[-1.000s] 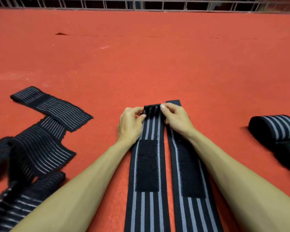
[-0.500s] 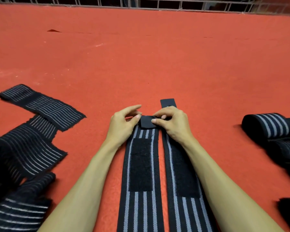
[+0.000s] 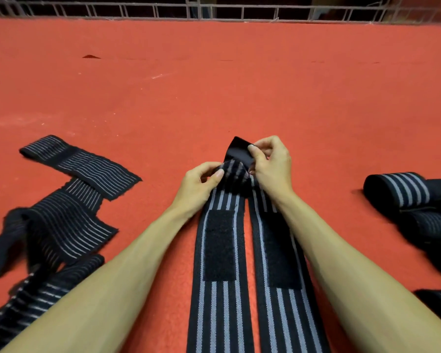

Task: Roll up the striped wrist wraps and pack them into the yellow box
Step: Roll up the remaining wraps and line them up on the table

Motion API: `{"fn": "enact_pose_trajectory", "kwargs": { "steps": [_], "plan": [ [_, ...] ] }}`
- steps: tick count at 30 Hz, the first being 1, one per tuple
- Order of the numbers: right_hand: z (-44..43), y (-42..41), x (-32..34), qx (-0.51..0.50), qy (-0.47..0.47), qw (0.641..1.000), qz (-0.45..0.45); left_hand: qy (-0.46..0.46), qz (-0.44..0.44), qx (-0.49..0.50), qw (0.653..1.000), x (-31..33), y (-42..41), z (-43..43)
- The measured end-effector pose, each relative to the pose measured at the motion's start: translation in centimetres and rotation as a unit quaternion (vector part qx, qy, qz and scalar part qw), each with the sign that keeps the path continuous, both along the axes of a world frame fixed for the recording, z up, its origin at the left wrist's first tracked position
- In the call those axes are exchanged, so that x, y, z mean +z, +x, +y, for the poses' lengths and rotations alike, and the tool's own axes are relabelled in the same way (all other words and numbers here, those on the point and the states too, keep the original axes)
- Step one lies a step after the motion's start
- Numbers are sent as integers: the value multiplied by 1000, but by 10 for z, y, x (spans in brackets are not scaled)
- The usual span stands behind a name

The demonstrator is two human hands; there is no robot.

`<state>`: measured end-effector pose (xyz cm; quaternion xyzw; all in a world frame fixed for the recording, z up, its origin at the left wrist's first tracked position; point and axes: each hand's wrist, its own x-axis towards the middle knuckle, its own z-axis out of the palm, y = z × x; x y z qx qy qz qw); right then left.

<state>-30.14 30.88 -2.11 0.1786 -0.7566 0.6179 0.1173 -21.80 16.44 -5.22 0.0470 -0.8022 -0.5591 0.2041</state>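
**First turn of the roll being started**

Two striped wraps lie flat side by side on the red worktop (image 3: 239, 93), running away from the person. The left hand (image 3: 199, 182) pinches the far end of the left wrap (image 3: 219, 301) between thumb and fingertips. The right hand (image 3: 273, 164), fingers curled, pinches a black end tab (image 3: 238, 149) lifted just beyond that pinch. Which strap the tab belongs to I cannot tell for sure. The right wrap (image 3: 290, 314) lies partly under the right forearm.

The step looks like forming the core of the roll. Next, the tab probably needs tucking tight and square, then both hands rolling towards the fastener patch (image 3: 219, 245) — a crooked start would likely cone.

The yellow box is not in view, so its contents cannot be told. Rolled wraps (image 3: 397, 189) sit at the right; thin-striped bands (image 3: 82, 169) lie loose at the left.
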Motion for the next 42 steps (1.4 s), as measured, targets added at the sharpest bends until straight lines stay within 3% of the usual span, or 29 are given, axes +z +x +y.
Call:
{"fn": "enact_pose_trajectory", "kwargs": {
  "steps": [4, 6, 8, 11, 16, 24, 26, 30, 34, 37, 39, 42],
  "plan": [
    [2, 4, 36, 27, -82, 988, -128, 19, 33, 49, 998, 35, 3, 10],
    [6, 14, 53, 79, -176, 958, -213, 35, 33, 71, 996, 55, 7, 15],
    [16, 29, 71, 132, -211, 938, -242, 70, 31, 81, 994, 79, 14, 19],
    [28, 48, 89, 177, -195, 932, -249, 120, 26, 88, 989, 106, 30, 24],
    [37, 72, 121, 163, -209, 927, -266, 96, 5, 78, 992, 136, 57, 43],
    [69, 61, 140, 110, -46, 988, -102, 187, -80, -111, 973, 149, 75, 79],
    [73, 55, 131, 88, -28, 989, -112, 244, -95, -120, 958, 142, 67, 87],
    [87, 43, 106, 118, -35, 968, -217, 323, -126, -102, 932, 117, 46, 103],
    [94, 13, 59, 91, 16, 973, -213, 200, -192, -76, 958, 74, 26, 99],
    [90, -12, 24, 67, 45, 971, -226, 58, -195, 30, 979, 43, 4, 73],
    [83, -27, 5, 60, 74, 973, -213, -55, -185, 90, 977, 26, -7, 54],
    [68, -42, -15, 39, 80, 978, -188, -144, -186, 102, 967, 7, -24, 41]
  ]
}}
